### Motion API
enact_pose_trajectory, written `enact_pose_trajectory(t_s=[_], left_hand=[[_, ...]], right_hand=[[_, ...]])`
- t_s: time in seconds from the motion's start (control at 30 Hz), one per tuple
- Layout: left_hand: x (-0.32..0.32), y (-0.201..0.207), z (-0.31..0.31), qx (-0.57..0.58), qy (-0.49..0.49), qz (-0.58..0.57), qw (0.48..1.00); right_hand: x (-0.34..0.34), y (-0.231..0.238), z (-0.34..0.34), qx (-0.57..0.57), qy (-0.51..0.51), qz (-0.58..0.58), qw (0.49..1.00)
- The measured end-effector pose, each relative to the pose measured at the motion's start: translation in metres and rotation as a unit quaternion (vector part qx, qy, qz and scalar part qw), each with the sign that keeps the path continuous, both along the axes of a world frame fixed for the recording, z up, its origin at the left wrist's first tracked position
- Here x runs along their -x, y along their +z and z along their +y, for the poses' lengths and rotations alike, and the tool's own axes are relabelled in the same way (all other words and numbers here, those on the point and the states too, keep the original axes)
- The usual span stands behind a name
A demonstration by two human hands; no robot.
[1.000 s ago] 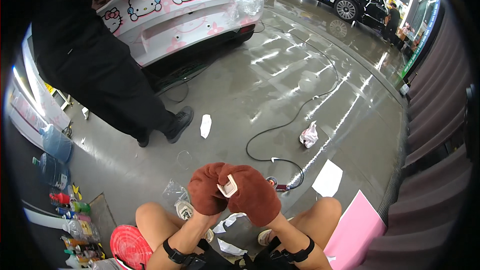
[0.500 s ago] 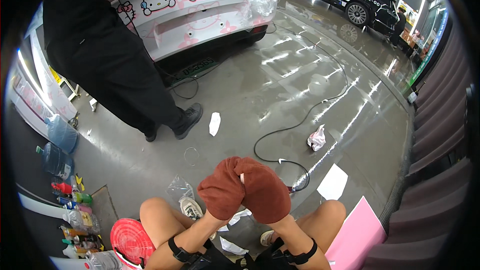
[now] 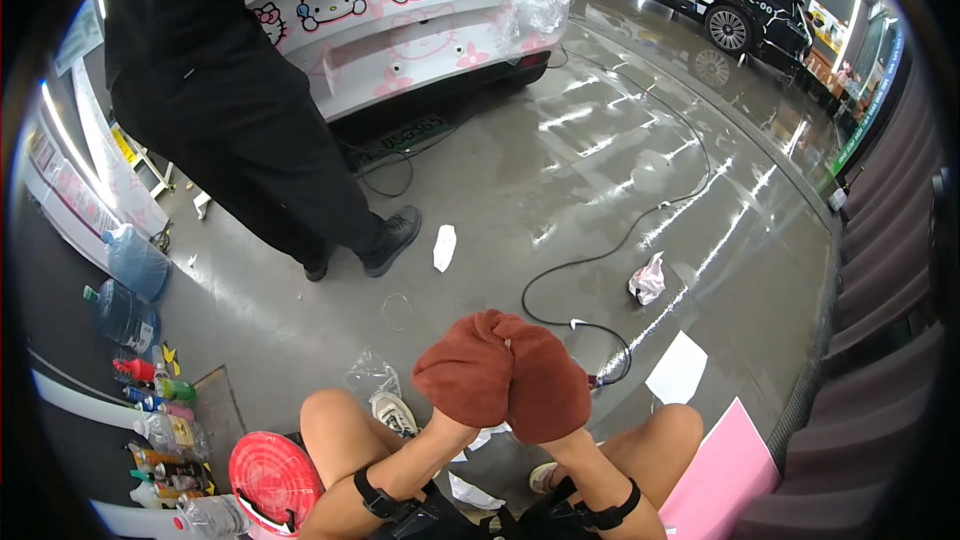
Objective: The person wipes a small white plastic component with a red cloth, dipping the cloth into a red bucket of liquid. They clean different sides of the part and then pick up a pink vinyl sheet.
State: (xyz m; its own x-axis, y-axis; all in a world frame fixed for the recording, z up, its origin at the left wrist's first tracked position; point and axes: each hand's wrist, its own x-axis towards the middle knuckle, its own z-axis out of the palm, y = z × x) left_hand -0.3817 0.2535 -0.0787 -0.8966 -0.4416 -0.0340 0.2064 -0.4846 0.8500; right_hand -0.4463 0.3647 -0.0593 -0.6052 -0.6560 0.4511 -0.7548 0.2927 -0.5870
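A reddish-brown towel (image 3: 550,380) is bunched around both of my hands in front of my knees. My left forearm (image 3: 435,455) and my right forearm (image 3: 580,465) reach up into it from the lower edge. The cloth covers both hands past the wrists, so my fingers are hidden. Inside the towel the two hands are close together, with a fold running between them. Beyond and below the towel is the grey floor (image 3: 480,180), with white paper scraps (image 3: 473,490) between my feet.
At upper left a person in black trousers (image 3: 220,130) stands by a white car's rear (image 3: 420,45) with pink cartoon decoration. A black cable (image 3: 610,250) winds over the floor near crumpled paper (image 3: 648,278). Beside me are a red round lid (image 3: 275,480), several bottles (image 3: 170,435) and a pink board (image 3: 725,475).
The whole scene has shifted slightly right in the view. The towel's folds around my hands have changed, and its surface looks smoother. The other person's hand now shows more at the top edge.
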Motion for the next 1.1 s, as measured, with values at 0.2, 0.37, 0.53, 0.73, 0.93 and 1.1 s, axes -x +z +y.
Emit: enact_pose_trajectory(t_s=[0.2, 0.37, 0.53, 0.73, 0.93, 1.1], left_hand=[[-0.003, -0.034, -0.008, 0.214, -0.004, -0.020, 0.977], [-0.007, -0.027, -0.021, 0.405, -0.046, -0.050, 0.912], [-0.018, -0.032, -0.026, 0.522, -0.027, -0.051, 0.851], [0.013, 0.038, -0.002, 0.777, -0.065, -0.056, 0.623], [0.020, 0.031, -0.004, 0.805, 0.032, 0.077, 0.587], [0.001, 0.007, -0.008, 0.704, 0.035, 0.092, 0.703]], right_hand=[[-0.002, -0.004, 0.014, -0.051, 0.021, 0.016, 0.998], [0.006, 0.039, 0.016, -0.090, 0.011, 0.067, 0.994], [0.016, 0.017, 0.025, -0.053, -0.038, 0.085, 0.994], [0.024, 0.025, 0.027, 0.061, -0.010, -0.015, 0.998], [0.025, 0.044, 0.020, -0.082, 0.003, 0.050, 0.995], [0.007, 0.036, 0.021, -0.069, 0.003, -0.006, 0.998]])
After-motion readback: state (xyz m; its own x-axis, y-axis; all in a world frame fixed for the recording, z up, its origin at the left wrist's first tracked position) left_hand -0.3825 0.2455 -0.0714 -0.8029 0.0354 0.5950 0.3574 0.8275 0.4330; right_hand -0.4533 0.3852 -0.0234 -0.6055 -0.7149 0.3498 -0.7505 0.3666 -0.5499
